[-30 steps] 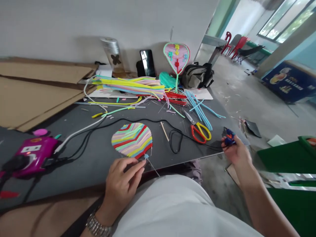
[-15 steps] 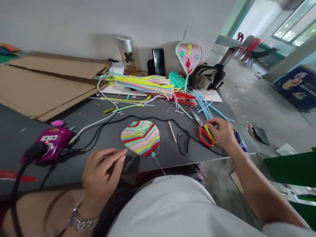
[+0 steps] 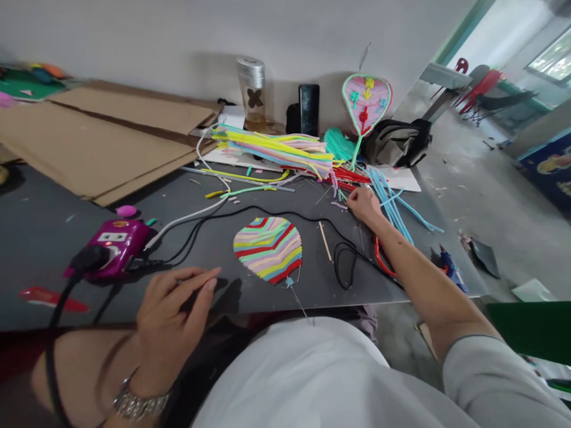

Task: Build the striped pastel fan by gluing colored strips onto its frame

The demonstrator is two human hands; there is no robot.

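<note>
Near the table's front edge lies a rounded fan shape (image 3: 268,249) covered in striped pipe cleaners, with a wire stem at its lower end. My left hand (image 3: 172,315) hovers to its left, thumb and fingertips pinched together; anything between them is too small to make out. My right hand (image 3: 364,205) reaches to loose pipe cleaner ends at the near side of the pile, fingers closed near a green piece. What it grips is unclear. Red-handled scissors (image 3: 382,259) lie partly hidden under my right forearm. Blue pipe cleaners (image 3: 392,208) lie right of that hand.
A pile of pipe cleaners (image 3: 276,148) stretches across the back, before a bottle (image 3: 252,95) and a phone (image 3: 309,110). A finished heart-shaped fan (image 3: 367,104) stands by a bag (image 3: 397,142). A purple power socket (image 3: 116,246), cables and cardboard (image 3: 111,139) are at left.
My right hand has moved from beside the scissors to the near side of the pile, away from me. The view has shifted left. My left hand keeps its pinched pose, slightly farther from the striped shape.
</note>
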